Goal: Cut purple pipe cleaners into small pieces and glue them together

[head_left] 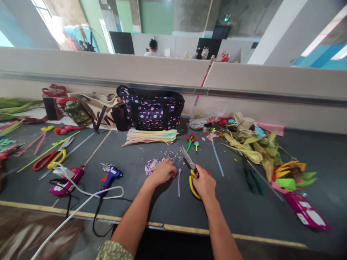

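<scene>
Over the dark table, my left hand (pixel 165 171) has its fingers bent together beside a pile of small purple pieces (pixel 151 167); whatever its fingertips hold is too small to make out. My right hand (pixel 205 181) is wrapped round scissors (pixel 189 159) with yellow and red handles. Their blades point up and to the left, over scattered pale bits. Between my hands lies a short purple strip (pixel 179 182). Beyond the scissors rest a small red flower with a green stem (pixel 190 141) and a small blue and yellow flower (pixel 196 146).
A bundle of pastel strips (pixel 150 137) lies before a patterned bag (pixel 154 110). On the left are a blue glue gun (pixel 110 180), its cord, and other scissors (pixel 54 156). Dark green pliers (pixel 253 177), dried husks (pixel 244 148) and a magenta box (pixel 307 212) are on the right.
</scene>
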The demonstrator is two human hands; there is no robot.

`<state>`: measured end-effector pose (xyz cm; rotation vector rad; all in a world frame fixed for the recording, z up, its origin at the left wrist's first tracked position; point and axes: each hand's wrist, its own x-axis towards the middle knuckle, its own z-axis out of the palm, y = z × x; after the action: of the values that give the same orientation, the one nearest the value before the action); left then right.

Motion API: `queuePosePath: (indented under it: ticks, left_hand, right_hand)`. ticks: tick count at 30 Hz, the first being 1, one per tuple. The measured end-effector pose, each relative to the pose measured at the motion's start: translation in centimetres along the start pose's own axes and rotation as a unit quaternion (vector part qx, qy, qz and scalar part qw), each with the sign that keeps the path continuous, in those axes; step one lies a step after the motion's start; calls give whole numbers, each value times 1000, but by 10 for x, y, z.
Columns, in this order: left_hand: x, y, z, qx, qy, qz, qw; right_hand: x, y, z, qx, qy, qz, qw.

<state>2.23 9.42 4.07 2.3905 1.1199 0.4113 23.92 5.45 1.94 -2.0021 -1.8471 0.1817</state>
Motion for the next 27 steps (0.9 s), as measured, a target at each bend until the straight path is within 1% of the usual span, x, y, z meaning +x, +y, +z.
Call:
queuePosePath:
  ticks: [2, 3, 5, 6, 7, 9, 11, 12, 13, 14, 15, 17, 19, 21, 24, 27]
  left_hand:
    - [1, -1, 0, -24, 23, -5, 999]
    - [1, -2, 0, -48, 46, -9, 998]
    - [4, -2, 0, -123, 107, -31, 986]
    - [5, -3, 0, -169, 140, -48, 974]
    - [7, -3, 1, -219, 172, -71, 958]
    - [11, -4, 2, -318, 223, -125, 913]
    - [13, -6, 3, -401, 258, -171, 862]
    - [14, -7, 3, -427, 271, -188, 842]
    - [14, -7, 3, -439, 282, -201, 829]
    - [14, -8, 3, -434, 290, -207, 827]
    - [13, -9, 3, -414, 296, -206, 836]
    - [12, -8, 2, -348, 290, -182, 873]
    - [11, -4, 3, -275, 265, -143, 913]
    - [11, 1, 5, -205, 233, -115, 944]
    - [12, 10, 8, -98, 191, -117, 970]
    - [13, 15, 12, -33, 147, -131, 980]
  right_hand:
    - [0, -1, 0, 7, 3, -2, 1000]
    - [0, -1, 0, 10, 6, -2, 1000]
    - [0, -1, 0, 15, 12, -2, 1000]
    - [-1, 0, 0, 17, 15, -4, 1000]
    - [-1, 0, 1, 20, 18, -7, 1000]
    - [-1, 0, 2, 27, 22, -19, 999]
    - [-2, 0, 4, 34, 24, -32, 999]
    - [-2, 0, 4, 36, 25, -38, 998]
    - [-2, 0, 4, 38, 26, -42, 998]
    - [-2, 0, 4, 39, 27, -45, 998]
    - [-2, 0, 4, 38, 28, -46, 998]
    - [-2, 0, 3, 36, 29, -41, 998]
    - [-2, 0, 2, 34, 30, -34, 998]
    - [-2, 0, 1, 35, 31, -34, 998]
    - [-2, -1, 2, 38, 30, -46, 998]
    - [-3, -1, 3, 36, 24, -48, 998]
